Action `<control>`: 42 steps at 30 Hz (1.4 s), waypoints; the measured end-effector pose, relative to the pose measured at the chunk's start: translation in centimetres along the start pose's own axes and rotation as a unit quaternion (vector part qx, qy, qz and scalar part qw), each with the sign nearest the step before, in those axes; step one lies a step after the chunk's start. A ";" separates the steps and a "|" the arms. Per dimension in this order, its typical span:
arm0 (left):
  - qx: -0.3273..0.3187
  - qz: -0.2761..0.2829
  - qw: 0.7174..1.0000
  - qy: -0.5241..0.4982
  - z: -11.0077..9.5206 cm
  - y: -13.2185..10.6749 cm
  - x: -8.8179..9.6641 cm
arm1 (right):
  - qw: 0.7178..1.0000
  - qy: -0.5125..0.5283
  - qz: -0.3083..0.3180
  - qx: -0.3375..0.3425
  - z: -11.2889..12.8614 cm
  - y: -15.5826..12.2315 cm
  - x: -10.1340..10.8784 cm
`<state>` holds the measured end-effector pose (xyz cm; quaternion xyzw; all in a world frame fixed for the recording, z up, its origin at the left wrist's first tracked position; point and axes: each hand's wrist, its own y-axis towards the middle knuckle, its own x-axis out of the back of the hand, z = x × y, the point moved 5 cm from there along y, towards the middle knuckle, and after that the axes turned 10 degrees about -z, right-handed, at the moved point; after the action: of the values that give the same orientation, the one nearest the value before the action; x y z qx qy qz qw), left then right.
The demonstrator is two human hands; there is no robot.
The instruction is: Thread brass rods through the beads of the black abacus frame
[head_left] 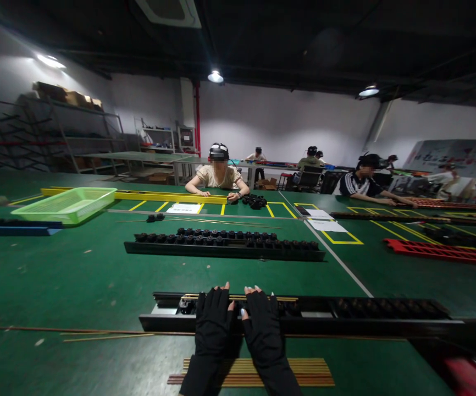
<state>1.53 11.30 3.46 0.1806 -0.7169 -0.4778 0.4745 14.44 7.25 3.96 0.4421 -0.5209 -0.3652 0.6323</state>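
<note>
Black-gloved left hand (214,319) and right hand (263,322) span a long black metal channel (312,327) at six o'clock, fingers' grip unclear; uneven pressure could dislodge its thin brass-coloured rod (287,299).

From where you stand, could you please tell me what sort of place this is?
Likely an assembly workshop: the near black rail and brass-coloured rods lie on a green table.
</note>
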 end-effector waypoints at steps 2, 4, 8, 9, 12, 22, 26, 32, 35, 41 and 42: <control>0.001 0.002 1.000 -0.005 -0.1 0.0 0.0 | 1.000 -0.004 0.003 -0.005 0.0 0.0 0.0; 0.008 0.001 1.000 -0.008 -0.3 0.1 0.0 | 1.000 -0.005 0.009 -0.008 0.0 0.0 0.0; 0.026 -0.011 0.999 -0.017 -0.9 0.2 -0.2 | 1.000 -0.010 0.011 -0.004 0.0 0.1 -0.1; 0.022 -0.015 0.999 -0.020 -1.2 0.3 -0.2 | 1.000 -0.013 0.008 0.003 0.0 0.1 -0.1; -0.015 -0.022 0.999 -0.024 -2.0 0.4 -0.3 | 0.999 -0.025 -0.004 0.024 -0.1 0.3 0.0; -0.048 0.013 0.998 -0.030 -2.1 0.1 -0.1 | 1.000 -0.014 -0.005 -0.004 -0.1 0.0 -0.4; -0.042 -0.021 0.999 -0.018 -2.4 0.4 0.0 | 1.000 -0.014 0.008 -0.006 -0.5 -0.6 -0.8; -0.064 -0.036 0.997 -0.018 -3.7 0.4 -0.5 | 0.999 -0.031 0.028 0.018 -1.2 -2.1 -2.0; -0.056 -0.021 0.998 -0.028 -3.8 0.2 -0.9 | 0.998 -0.039 0.046 0.001 -1.6 -2.9 -2.8; -0.045 -0.020 0.998 -0.032 -3.8 0.0 -0.9 | 0.997 -0.044 0.062 -0.005 -1.6 -3.2 -3.2; -0.046 -0.023 0.998 -0.033 -3.9 0.0 -0.9 | 0.997 -0.049 0.054 -0.002 -1.5 -3.1 -3.0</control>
<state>5.30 9.98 3.38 0.1589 -0.7053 -0.5267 0.4471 15.36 9.29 -0.03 0.3935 -0.5737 -0.3527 0.6257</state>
